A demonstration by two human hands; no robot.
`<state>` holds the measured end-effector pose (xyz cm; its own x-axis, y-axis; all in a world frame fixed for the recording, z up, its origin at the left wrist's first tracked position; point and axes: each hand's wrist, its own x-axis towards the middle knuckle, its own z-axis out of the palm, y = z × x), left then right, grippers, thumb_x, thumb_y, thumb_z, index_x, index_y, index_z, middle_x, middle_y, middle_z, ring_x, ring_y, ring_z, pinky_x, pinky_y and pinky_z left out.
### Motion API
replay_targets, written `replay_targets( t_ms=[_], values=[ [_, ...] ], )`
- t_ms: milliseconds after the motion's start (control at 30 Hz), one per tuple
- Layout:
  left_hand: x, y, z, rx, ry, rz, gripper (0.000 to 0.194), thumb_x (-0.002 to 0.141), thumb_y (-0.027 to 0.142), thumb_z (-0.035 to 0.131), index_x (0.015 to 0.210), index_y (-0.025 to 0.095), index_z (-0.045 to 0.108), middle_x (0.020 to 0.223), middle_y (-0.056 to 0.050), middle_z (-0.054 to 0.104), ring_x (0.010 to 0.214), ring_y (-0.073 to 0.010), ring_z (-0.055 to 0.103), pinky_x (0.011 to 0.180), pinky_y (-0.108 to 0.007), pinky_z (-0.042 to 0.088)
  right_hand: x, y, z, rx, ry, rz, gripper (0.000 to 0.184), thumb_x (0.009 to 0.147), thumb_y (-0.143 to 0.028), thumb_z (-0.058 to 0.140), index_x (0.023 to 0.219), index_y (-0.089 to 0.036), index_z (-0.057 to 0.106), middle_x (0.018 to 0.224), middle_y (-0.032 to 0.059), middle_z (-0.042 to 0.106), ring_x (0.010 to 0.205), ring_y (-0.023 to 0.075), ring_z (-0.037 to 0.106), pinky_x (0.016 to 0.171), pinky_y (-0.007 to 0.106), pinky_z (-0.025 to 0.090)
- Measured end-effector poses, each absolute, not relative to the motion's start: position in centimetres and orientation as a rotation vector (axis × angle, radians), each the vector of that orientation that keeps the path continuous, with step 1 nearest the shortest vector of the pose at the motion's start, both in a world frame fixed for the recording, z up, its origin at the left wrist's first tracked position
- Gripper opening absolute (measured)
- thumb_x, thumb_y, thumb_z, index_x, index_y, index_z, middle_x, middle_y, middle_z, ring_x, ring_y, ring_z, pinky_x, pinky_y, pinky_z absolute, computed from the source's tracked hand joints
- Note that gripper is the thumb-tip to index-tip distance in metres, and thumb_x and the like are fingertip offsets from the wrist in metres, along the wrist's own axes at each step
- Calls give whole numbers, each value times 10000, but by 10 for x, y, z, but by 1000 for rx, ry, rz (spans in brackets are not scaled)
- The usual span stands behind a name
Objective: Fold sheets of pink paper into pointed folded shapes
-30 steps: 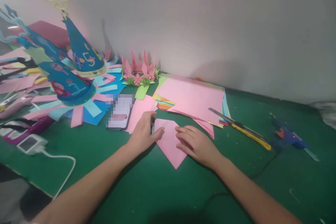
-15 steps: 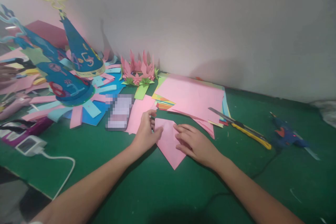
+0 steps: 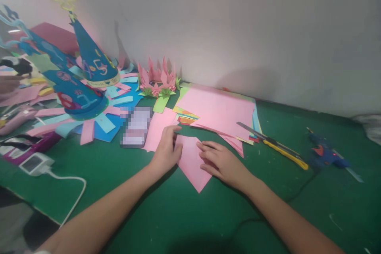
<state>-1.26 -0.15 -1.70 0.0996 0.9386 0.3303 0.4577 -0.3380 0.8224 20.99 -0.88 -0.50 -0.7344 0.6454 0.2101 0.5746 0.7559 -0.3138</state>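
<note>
A folded pink sheet of paper (image 3: 193,158) lies in front of me on the green table, its pointed end toward me. My left hand (image 3: 167,149) has the sheet's left edge between its thumb and curled fingers; some of those fingers are hidden. On the opposite edge, my right hand (image 3: 223,162) is closed on the paper, with bent fingertips over the right fold. Just beyond lies a stack of pink and coloured paper (image 3: 220,105). Another pink sheet (image 3: 160,125) is beside my left hand, partly under a phone (image 3: 137,127) with a blurred screen.
A yellow cutter knife (image 3: 276,149) with its blade out lies right of the stack. Farther right is a blue glue gun (image 3: 327,154) with a cord. Blue cone hats (image 3: 92,51), a pink paper crown (image 3: 157,79) and a white charger (image 3: 37,164) stand left. A co-worker's hand (image 3: 12,85) shows far left.
My hands and the folded paper stay almost in place. The left fingers have shifted slightly at the paper's upper edge. At far left, a co-worker's hand with something black and white has come in.
</note>
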Motion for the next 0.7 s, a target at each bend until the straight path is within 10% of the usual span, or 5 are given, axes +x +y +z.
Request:
replay_targets(
  t_ms=[700],
  values=[
    [0,3,-14,2690,1175,521,346,914,124,370,1245,127,470,1144,-120,534,1023,-228,489,898,-388,438,206,-9,-2,-953,-2662,249,137,886,-314,529,896,-197,600,1233,68,605,1027,244,518,872,398,473]
  ],
)
